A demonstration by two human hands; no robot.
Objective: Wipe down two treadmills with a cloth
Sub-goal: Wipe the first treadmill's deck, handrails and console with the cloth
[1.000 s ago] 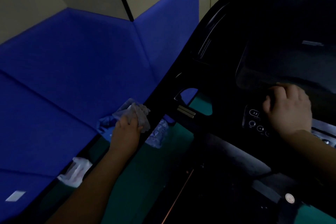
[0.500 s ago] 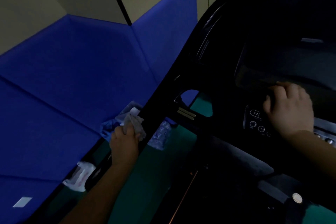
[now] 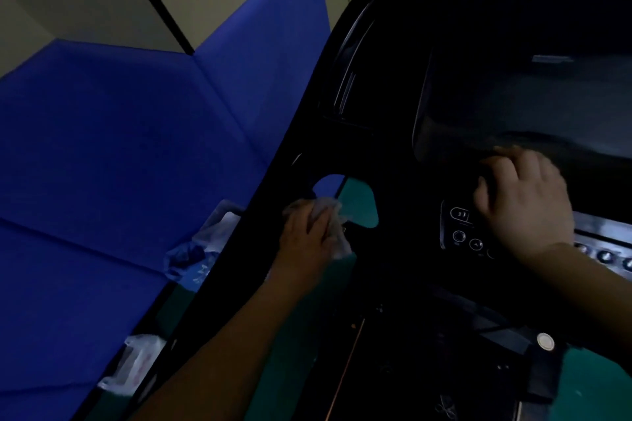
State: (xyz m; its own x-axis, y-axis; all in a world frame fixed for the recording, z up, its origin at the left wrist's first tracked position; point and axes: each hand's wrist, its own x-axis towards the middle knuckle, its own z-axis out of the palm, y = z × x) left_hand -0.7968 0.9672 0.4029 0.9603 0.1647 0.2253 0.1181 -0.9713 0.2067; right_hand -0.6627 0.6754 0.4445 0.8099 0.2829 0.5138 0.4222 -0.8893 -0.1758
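Dimly lit room: most of the treadmill (image 3: pixel 393 120) reads as one black mass, and its outlines are hard to follow.
Left hand (image 3: pixel 306 236): fingers curled round a crumpled white cloth (image 3: pixel 333 215), pressing it against the black frame just below the cut-out (image 3: pixel 349 196) in the side of the console.
Cloth: bunched under the palm, only its edges showing past the fingers.
Right hand (image 3: pixel 523 202): resting on the console at the lower edge of the dark screen (image 3: pixel 513 106); fingers bent and slightly blurred, and I cannot tell whether they grip anything.
Buttons (image 3: pixel 460 225): a few round and oval ones show left of the right hand; others are covered by it.
Wall: blue padded panels (image 3: pixel 119 147) behind the frame, beige above.
By the wall: a crumpled plastic bag (image 3: pixel 205 246) and a smaller pale wrapper (image 3: pixel 131 366) lower down, both partly cut off by the frame.
Floor (image 3: pixel 284 362): green, seen between the dark parts.
Right forearm: runs out of view at the edge.
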